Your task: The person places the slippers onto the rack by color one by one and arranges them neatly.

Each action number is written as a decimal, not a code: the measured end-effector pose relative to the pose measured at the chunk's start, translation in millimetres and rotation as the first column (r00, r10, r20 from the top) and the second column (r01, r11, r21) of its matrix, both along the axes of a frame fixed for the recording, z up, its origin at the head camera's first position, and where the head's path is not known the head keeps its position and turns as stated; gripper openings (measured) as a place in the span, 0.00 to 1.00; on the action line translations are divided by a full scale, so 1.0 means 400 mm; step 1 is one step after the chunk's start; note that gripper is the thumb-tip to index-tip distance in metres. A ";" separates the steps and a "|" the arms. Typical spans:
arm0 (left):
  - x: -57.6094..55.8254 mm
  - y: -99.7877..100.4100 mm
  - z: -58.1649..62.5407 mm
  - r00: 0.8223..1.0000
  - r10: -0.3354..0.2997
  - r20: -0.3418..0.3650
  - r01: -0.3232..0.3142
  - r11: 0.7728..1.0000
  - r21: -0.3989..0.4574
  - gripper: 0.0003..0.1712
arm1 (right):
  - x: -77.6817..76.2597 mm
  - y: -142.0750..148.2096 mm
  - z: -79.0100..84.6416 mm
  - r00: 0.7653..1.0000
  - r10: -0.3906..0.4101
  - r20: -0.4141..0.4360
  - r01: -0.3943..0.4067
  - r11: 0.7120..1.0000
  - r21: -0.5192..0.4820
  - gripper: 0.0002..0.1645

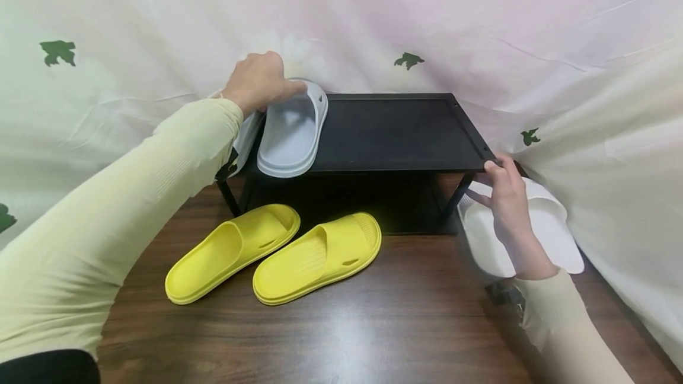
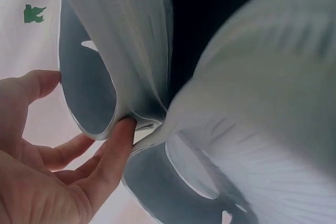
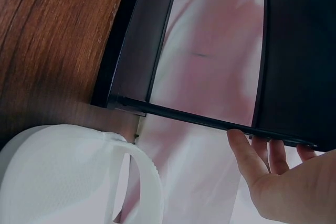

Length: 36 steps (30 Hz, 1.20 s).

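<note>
A light grey slipper (image 1: pixel 288 135) lies at the left end of the black shoe rack (image 1: pixel 389 135), its heel toward the front. My left hand (image 1: pixel 261 85) pinches its far end between thumb and fingers. A second light grey slipper (image 1: pixel 247 135) is tilted beside it at the rack's left edge, partly behind my arm. In the left wrist view, the fingers (image 2: pixel 118 150) reach between the two slippers. My right hand (image 1: pixel 507 200) grips the rack's front right corner, with its fingertips (image 3: pixel 239 139) along the side edge.
Two yellow slippers, one left (image 1: pixel 235 253) and one right (image 1: pixel 320 259), lie on the brown wooden floor (image 1: pixel 341 336) before the rack. White slippers (image 1: pixel 544 230) lie to its right, partly behind my right hand. A patterned cloth (image 1: pixel 347 28) hangs behind.
</note>
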State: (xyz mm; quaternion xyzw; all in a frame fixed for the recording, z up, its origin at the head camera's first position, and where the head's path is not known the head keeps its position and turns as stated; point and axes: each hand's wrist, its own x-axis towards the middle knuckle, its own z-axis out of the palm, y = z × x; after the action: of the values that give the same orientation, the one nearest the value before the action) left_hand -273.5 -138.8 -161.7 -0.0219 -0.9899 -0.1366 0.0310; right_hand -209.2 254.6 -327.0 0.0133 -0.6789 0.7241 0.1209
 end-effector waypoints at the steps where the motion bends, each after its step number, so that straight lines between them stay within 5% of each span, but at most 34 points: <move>1: 0.000 0.000 -0.001 1.000 -0.004 -0.003 0.004 1.000 -0.006 0.22 | 0.000 0.001 0.000 1.000 0.001 0.001 -0.001 1.000 0.001 0.11; 14: -0.001 0.011 0.000 0.997 -0.063 -0.035 0.063 0.998 0.000 0.24 | -0.004 0.007 0.001 1.000 -0.016 0.025 0.015 0.999 0.030 0.12; 22: 0.027 0.007 0.018 0.995 -0.084 0.052 0.081 0.995 0.053 0.47 | -0.004 0.002 -0.003 1.000 -0.002 -0.002 0.002 1.000 -0.010 0.11; 36: 0.084 -0.005 0.031 0.987 -0.159 0.010 0.157 0.982 0.106 0.46 | -0.004 0.002 -0.007 1.000 0.001 -0.008 -0.001 1.000 0.003 0.12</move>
State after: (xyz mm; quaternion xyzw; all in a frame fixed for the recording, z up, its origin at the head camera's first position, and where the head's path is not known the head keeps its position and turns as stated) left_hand -239.8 -140.7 -149.3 -0.0976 -0.9768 -0.1904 0.0121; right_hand -210.8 255.4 -329.9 0.0169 -0.6793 0.7232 0.1232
